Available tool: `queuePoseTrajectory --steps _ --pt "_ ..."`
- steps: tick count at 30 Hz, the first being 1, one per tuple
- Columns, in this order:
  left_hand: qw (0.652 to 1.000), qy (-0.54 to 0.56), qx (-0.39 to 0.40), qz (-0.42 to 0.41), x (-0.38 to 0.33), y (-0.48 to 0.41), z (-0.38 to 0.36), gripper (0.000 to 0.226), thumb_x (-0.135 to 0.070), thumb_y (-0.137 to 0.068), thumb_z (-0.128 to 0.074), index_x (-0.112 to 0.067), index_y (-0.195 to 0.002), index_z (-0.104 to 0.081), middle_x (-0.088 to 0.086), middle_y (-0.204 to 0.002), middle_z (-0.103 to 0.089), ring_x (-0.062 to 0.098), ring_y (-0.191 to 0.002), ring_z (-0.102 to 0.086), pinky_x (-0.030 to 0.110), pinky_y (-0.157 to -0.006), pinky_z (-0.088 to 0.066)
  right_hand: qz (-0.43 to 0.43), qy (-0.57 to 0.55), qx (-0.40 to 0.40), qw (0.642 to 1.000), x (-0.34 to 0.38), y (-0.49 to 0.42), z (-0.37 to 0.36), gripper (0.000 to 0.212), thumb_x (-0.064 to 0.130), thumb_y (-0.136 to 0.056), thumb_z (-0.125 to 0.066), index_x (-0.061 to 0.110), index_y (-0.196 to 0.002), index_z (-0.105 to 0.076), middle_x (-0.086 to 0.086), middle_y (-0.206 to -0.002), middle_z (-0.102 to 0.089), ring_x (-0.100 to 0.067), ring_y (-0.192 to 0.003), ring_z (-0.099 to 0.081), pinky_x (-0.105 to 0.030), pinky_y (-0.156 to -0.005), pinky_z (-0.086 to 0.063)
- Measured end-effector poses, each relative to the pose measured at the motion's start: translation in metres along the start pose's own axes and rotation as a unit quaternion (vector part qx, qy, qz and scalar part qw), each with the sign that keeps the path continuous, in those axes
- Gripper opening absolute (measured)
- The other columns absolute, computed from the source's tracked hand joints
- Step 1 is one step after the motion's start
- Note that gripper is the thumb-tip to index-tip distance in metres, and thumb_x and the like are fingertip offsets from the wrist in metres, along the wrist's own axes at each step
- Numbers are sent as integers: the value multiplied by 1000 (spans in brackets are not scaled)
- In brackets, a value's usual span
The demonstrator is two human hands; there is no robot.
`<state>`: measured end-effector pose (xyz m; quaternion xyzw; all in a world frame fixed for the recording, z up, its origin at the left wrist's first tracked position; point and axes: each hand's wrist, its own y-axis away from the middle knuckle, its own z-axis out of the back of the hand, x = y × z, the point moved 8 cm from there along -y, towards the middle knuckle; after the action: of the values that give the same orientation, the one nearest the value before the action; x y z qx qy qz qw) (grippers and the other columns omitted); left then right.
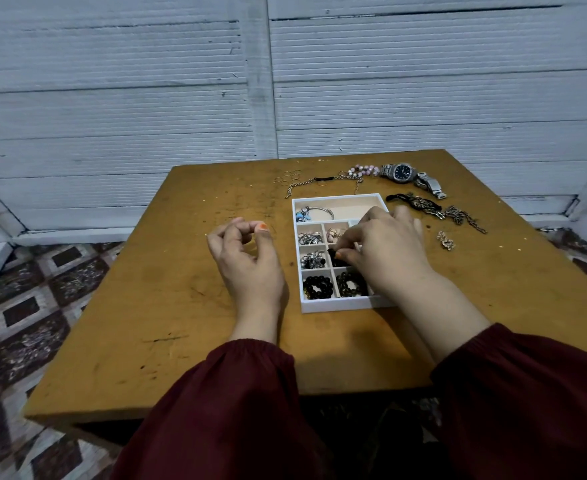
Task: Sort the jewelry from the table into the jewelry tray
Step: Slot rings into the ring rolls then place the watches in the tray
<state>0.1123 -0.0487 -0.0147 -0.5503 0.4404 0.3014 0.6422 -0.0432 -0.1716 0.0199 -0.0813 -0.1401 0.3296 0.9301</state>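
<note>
Over table (146, 289), right hand (389, 251) pinches black piece (333, 254) in tray (337, 304).

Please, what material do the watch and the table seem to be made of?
The watch looks like polished metal, probably steel: silvery shine on its link band, with a dark dial. The table seems painted or laminated wood board: flat ochre surface with scratches and dark marks; I cannot be sure.
</note>
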Motion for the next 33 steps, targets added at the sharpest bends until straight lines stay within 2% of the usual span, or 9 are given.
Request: queuePoseTrajectory --steps 6,9,12,15,22,25,28,31,33 --pt "1000 3 -1 3 1 2 0 12 -10 -89 -59 -18 -81 -57 -8 -103 -42 8 -100 -50 21 -83 -46 -1 2 11 1000 0 2 -2 13 43 -87 -62 40 -96 -70 5 -117 -54 -25 -114 -34 -35 -86 -24" --pt "1000 8 4 4 1 1 -1 13 -10 -89 -59 -19 -81 -56 -15 -101 -40 5 -97 -49 13 -81 -44 2 -29 9 1000 1 1 -3 12 40 -88 -61 41 -98 -68 5 -114 -52 -25 -114 -34 -33 -82 -21" --pt "1000 4 6 9 2 0 -1 10 -10 -89 -59 -17 -82 -57 -8 -104 -42 7 -100 -49 8 -79 -42 29 -54 2 998 7 2 -5 16 36 -89 -60 44 -101 -67 9 -110 -48 -22 -113 -33 -32 -81 -18" --pt "1000 3 1 10 4 0 0 9 -10 -89 -60 -15 -83 -58 -4 -106 -43 7 -100 -50 12 -83 -43 40 -47 3 998 8 3 -8 13 37 -89 -59 43 -98 -68 10 -112 -49 -21 -113 -32 -32 -83 -19" --pt "1000 10 -3 18 4 0 0 13 -9 -89 -60 -19 -81 -57 -3 -106 -44 -8 -93 -48 15 -85 -44 17 -41 -1 999 1 4 -9 12 42 -87 -61 38 -95 -71 9 -116 -53 -23 -116 -33 -35 -87 -24" --pt "1000 13 -7 19 5 -1 0 11 -8 -89 -59 -16 -81 -59 -1 -106 -45 -1 -95 -50 12 -85 -43 13 -52 6 999 0 5 -11 16 44 -89 -58 38 -96 -71 10 -115 -53 -23 -116 -33 -35 -88 -24" --pt "1000 14 -8 13 3 0 1 9 -7 -89 -59 -13 -82 -59 -5 -102 -44 0 -95 -50 2 -81 -38 8 -81 9 997 -4 6 -12 21 44 -92 -53 38 -102 -70 10 -113 -53 -22 -115 -33 -35 -87 -24" --pt "1000 14 -4 14 4 0 1 9 -8 -89 -59 -15 -83 -59 -3 -104 -45 -13 -88 -49 4 -79 -39 -4 -144 -2 990 -13 10 -10 25 36 -96 -47 39 -112 -65 10 -107 -49 -20 -114 -33 -31 -81 -19" --pt "1000 10 -4 10 5 -1 0 8 -9 -89 -60 -15 -84 -60 0 -106 -46 -18 -85 -48 6 -80 -40 -13 -156 -20 987 -23 13 -6 28 33 -97 -44 38 -119 -62 8 -111 -50 -20 -116 -34 -31 -83 -20"
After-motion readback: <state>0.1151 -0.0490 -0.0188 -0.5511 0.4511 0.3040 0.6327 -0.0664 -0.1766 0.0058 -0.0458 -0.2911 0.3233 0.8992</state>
